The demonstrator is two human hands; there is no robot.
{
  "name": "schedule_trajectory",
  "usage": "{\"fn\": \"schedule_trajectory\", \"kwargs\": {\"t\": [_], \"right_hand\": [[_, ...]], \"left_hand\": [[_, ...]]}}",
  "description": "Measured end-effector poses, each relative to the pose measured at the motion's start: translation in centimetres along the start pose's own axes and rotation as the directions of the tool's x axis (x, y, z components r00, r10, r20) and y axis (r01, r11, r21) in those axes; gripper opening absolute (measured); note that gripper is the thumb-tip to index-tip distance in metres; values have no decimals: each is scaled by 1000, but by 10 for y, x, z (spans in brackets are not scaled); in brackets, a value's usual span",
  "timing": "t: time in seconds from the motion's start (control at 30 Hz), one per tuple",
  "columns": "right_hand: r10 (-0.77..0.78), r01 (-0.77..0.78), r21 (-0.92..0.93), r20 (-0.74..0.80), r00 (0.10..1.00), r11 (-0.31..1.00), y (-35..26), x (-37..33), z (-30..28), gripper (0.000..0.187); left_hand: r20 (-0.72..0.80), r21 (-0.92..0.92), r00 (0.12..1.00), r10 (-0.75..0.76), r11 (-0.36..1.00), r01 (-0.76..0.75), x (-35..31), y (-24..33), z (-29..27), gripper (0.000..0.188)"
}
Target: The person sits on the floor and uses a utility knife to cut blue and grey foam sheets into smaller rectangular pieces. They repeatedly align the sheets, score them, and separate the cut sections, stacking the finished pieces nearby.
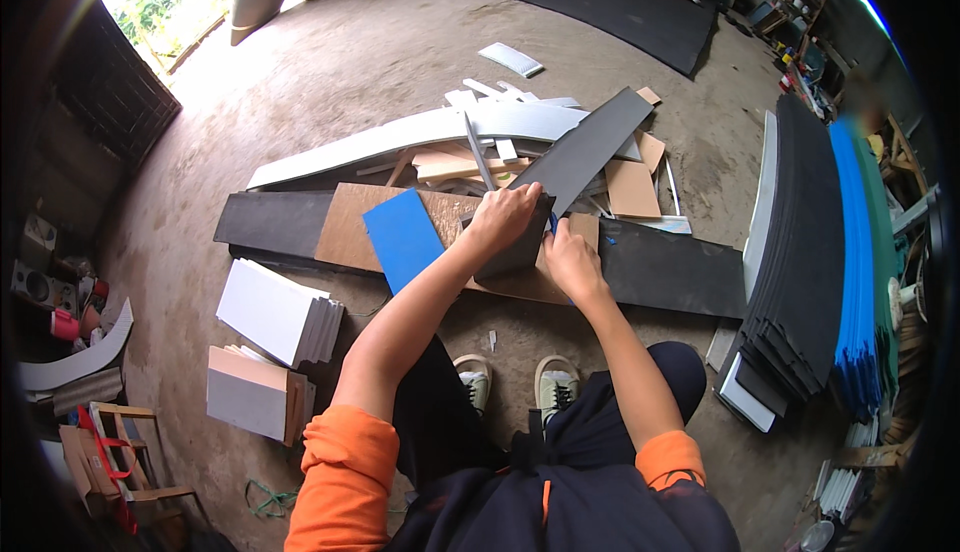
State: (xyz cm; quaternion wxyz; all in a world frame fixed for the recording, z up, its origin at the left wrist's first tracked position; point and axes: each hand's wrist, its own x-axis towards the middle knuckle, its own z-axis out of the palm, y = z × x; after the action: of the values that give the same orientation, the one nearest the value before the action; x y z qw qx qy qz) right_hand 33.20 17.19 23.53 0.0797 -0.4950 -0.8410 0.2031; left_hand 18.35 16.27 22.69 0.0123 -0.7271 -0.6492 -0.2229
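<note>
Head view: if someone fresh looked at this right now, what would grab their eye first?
Probably the long dark grey strip at centre, gripped by the left hand while the right hand works blue-handled scissors against it. Next, the bright blue sheet lying just left of the hands on a brown board. At the right edge, the tall stacks of black sheets and blue sheets stand out.

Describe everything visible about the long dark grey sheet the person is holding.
The long dark grey foam-like sheet is a flat, matte, narrow strip with straight edges. It slants from the hands up and to the right, over pale and tan offcuts. The left hand presses its near end against the brown board; the right hand works at its lower edge, where a bit of blue tool shows.
</note>
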Motion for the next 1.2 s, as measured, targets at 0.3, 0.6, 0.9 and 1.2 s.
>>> {"fn": "schedule_trajectory", "kwargs": {"t": [0.3, 0.6, 0.9, 1.2], "right_hand": [[80, -107, 167, 160, 984, 980, -6, 5, -9, 29], [88, -112, 119, 190, 978, 987, 3, -3, 8, 25], [263, -288, -13, 450, 854, 957, 51, -7, 87, 45], [298, -321, -5, 388, 872, 947, 45, -5, 59, 30]], "left_hand": [[27, -27, 999, 37, 999, -36, -5, 0, -2, 15], [-2, 6, 1000, -22, 1000, 22, -8, 1, 0, 12], [96, -16, 995, -1, 1000, 3, -2, -1, -2, 22], [-25, -161, 1000, 4, 987, -7, 8, 0, -14, 39]]}}
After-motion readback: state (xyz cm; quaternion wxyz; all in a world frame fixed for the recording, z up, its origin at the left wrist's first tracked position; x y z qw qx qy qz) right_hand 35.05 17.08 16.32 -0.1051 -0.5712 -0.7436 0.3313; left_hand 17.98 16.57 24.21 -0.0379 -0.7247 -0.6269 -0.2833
